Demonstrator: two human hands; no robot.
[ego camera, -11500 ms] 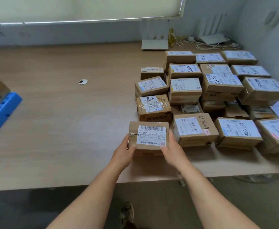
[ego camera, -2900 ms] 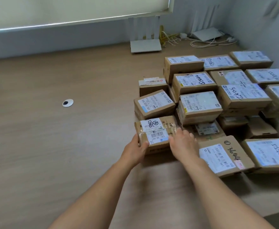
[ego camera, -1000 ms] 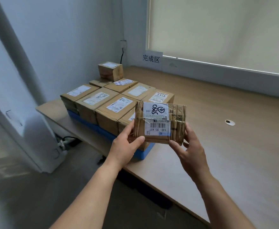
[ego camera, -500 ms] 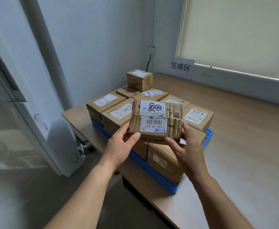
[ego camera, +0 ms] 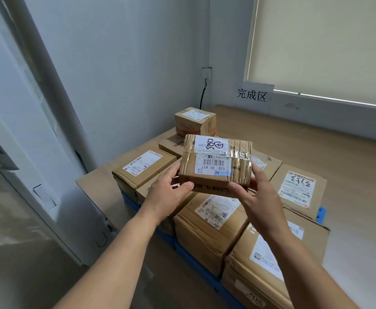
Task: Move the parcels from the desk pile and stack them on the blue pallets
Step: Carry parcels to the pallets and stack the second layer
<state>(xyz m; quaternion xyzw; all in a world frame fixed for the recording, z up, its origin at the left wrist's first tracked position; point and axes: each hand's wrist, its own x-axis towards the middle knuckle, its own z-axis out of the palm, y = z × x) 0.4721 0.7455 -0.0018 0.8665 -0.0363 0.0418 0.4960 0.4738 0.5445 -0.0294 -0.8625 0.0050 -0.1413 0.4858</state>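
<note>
Counter carries a crowded blue pallet; left hand, right hand grip the parcel; uneven six-o'clock boxes may tip it.

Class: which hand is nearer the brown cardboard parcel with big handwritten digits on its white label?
Right. The right hand, gripping the tape-wrapped cardboard parcel, is just left of the handwritten-digits parcel; the left hand grips the held parcel's opposite end, farther away.

Brown parcel, white label with black scribble; blue pallets; beige blind
</note>
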